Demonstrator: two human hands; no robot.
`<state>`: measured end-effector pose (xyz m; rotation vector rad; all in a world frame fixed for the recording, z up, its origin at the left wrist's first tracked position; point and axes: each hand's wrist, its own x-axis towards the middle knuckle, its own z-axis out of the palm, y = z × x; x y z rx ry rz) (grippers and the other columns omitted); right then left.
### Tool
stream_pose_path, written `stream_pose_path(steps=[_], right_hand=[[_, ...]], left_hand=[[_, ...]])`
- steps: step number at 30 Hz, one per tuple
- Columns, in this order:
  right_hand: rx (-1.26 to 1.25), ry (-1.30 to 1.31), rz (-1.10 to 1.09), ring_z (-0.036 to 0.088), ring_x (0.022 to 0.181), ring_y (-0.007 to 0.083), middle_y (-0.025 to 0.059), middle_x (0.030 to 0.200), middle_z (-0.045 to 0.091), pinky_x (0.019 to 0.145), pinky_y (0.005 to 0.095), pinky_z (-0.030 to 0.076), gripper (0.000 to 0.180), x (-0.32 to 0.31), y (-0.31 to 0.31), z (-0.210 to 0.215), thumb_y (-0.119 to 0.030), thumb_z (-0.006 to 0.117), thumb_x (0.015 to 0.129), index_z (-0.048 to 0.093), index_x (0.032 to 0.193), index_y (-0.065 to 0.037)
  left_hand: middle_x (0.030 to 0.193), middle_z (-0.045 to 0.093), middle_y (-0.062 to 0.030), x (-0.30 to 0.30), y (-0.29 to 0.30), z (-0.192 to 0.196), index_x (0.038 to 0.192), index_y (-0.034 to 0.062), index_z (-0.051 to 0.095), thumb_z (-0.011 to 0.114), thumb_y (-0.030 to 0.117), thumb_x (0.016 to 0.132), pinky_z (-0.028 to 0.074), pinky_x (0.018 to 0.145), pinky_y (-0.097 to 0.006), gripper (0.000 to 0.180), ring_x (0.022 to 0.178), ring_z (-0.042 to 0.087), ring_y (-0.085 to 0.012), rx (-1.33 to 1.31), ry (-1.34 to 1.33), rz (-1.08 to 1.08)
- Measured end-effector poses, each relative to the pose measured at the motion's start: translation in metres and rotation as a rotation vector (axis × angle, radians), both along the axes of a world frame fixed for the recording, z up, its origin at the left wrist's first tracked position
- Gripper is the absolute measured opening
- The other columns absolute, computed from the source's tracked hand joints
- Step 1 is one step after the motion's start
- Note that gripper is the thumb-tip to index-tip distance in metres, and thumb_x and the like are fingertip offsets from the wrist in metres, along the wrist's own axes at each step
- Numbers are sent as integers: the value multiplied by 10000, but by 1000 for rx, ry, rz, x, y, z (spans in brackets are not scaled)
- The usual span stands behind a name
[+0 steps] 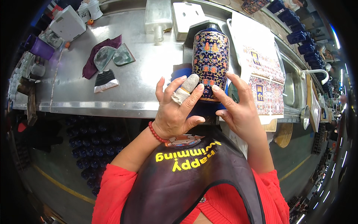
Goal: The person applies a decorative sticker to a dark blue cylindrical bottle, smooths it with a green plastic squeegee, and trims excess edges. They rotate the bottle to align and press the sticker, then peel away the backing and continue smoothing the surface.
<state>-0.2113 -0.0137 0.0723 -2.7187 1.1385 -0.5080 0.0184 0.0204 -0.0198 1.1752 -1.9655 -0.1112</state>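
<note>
A dark blue bottle (210, 61) with a colourful floral pattern lies on its back on a support at the front of the metal worktable, its neck pointing away from me. My left hand (177, 106) is at the bottle's lower left, fingers stretched and apart. A grey cloth finger cover (185, 89) held by a yellow band sits on one of its fingers. On the other side, my right hand (240, 102) has its fingertips against the bottle's lower right, also spread. Neither hand wraps round the bottle. Blue cloth (182, 72) shows beside and under it.
Printed pattern sheets (263, 82) lie at the right, before a sink (296, 91) with a white tap. Left on the metal table (149, 74) are a purple cloth (93, 59) and scraper-like pieces (125, 55). A clear glass bottle (158, 18) and white boxes stand behind.
</note>
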Motion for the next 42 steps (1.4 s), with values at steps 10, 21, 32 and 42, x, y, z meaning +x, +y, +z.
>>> stream_pose_path(steps=[10,21,32,42], right_hand=[[48,-66,-34,475,1346,414,211,1502,455,1118,506,400,671,-8,4,-8,-165,826,782,616,1418,-131],[44,-375,-133,631,1180,363,247,1422,535,960,407,537,546,-1,4,-15,125,658,844,624,1362,-46],[25,-559,-55,693,907,322,233,1118,678,847,382,559,446,-10,23,-18,67,660,919,499,1335,73],[1,-486,-53,657,842,285,207,1039,657,759,362,537,406,-10,30,-17,25,665,927,527,1306,70]], left_hand=[[1342,620,-106,-1,-8,8,1395,204,651,455,655,997,63,1197,-597,633,1343,386,-306,-26,-44,5],[1268,602,-201,-4,-14,16,1184,49,622,686,203,901,222,1168,-516,329,1221,510,-381,126,382,-5],[1203,560,-117,-11,-13,23,1243,-2,540,668,67,835,386,1053,-351,434,1145,514,-236,304,416,-7],[1254,532,-185,-20,-10,17,1240,29,522,689,65,781,333,1094,-463,490,1203,469,-354,366,554,-28]])
